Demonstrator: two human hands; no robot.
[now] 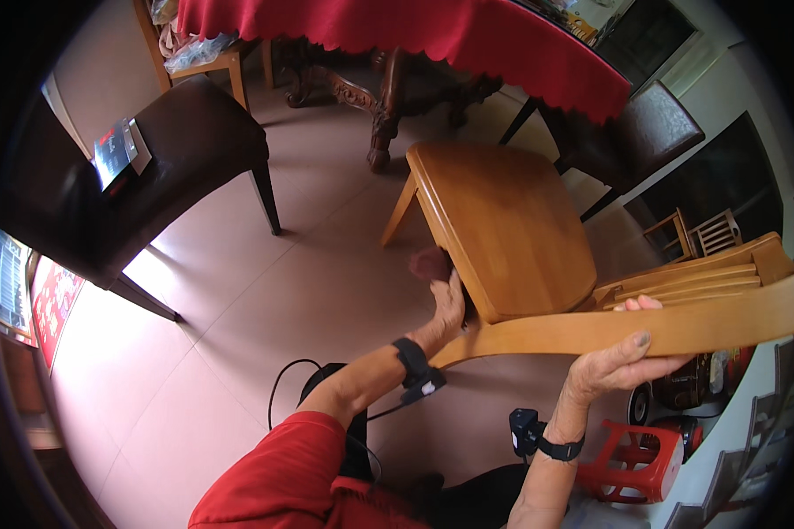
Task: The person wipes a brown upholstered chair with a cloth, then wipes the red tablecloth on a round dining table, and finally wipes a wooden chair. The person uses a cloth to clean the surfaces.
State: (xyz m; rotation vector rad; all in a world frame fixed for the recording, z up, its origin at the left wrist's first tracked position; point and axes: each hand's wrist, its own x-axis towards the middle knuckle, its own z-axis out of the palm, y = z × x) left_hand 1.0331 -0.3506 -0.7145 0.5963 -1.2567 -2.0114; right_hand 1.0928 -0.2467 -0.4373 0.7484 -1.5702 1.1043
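A wooden chair (509, 225) with a slatted back stands before me, its backrest towards the right. My right hand (628, 364) grips the broad back post (714, 317), thumb on the near face and fingertips showing over the far edge. At the side of the seat is my left hand (448, 304), beside the chair's frame under the seat edge, with a dark reddish cloth (430, 264) at its fingers. Part of that hand's fingers and of the cloth is hidden by the chair. Both wrists wear black straps with small devices.
Dark padded chairs stand left (192, 132) and back right (655, 132). A carved table leg (387, 106) rises beneath a red tablecloth (437, 33). A red plastic stool (661, 463) sits at the lower right. A black cable (271, 397) loops near my left arm.
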